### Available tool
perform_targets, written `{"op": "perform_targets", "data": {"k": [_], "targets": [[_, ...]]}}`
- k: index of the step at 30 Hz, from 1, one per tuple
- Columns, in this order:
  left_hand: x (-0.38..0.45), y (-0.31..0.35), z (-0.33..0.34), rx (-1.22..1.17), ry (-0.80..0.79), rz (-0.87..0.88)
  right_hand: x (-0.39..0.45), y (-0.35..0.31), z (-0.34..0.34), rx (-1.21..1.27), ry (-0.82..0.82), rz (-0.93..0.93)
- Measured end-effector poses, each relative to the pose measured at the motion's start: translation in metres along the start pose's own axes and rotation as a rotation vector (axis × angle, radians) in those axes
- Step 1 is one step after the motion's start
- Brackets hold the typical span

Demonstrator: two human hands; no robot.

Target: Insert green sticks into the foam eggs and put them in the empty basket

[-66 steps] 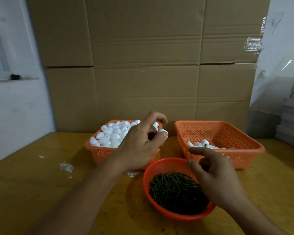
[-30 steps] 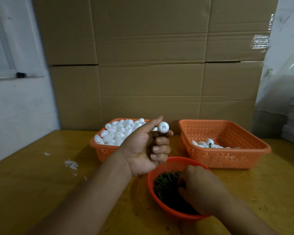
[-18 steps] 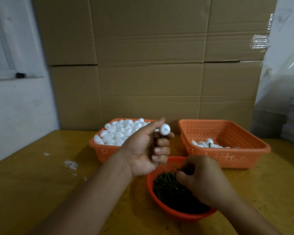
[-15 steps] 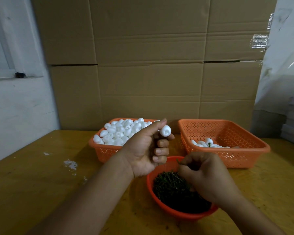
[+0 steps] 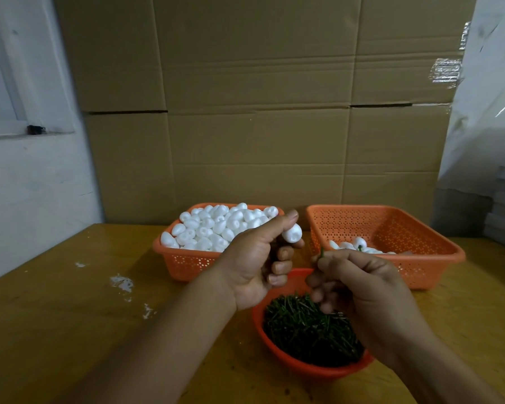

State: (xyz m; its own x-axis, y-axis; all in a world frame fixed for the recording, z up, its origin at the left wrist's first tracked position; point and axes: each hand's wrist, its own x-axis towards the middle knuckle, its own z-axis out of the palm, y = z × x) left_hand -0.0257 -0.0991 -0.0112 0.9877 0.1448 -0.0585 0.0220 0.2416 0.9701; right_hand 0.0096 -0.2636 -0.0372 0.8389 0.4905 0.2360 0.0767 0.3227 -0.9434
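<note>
Since 0.5 s ago, the right hand (image 5: 362,290) has been raised clear of the round bowl (image 5: 312,367) of green sticks, and a single green stick (image 5: 322,252) is now pinched upright between its fingertips. One foam egg (image 5: 292,232) is gripped between thumb and forefinger of the left hand (image 5: 254,266), at 10 o'clock from the stick, not touching it. The full egg basket (image 5: 187,262) lies at 11 o'clock; the receiving basket (image 5: 426,266), holding a few finished eggs, lies at 1 o'clock.

Cardboard boxes (image 5: 257,112) stand behind the wooden table (image 5: 56,316) — white crumbs (image 5: 122,282) scattered on it.
</note>
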Motion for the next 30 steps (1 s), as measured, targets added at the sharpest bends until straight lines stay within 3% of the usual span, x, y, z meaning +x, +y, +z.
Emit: {"op": "perform_targets", "data": {"k": [18,30], "targets": [[-0.005,-0.010,0.012,0.012,-0.057,-0.028,-0.002,0.005,0.003,-0.022,0.059,-0.297],[-0.005,-0.011,0.016,-0.079,-0.084,-0.041,-0.006,0.011,0.005,-0.379,0.230,-0.692]]}}
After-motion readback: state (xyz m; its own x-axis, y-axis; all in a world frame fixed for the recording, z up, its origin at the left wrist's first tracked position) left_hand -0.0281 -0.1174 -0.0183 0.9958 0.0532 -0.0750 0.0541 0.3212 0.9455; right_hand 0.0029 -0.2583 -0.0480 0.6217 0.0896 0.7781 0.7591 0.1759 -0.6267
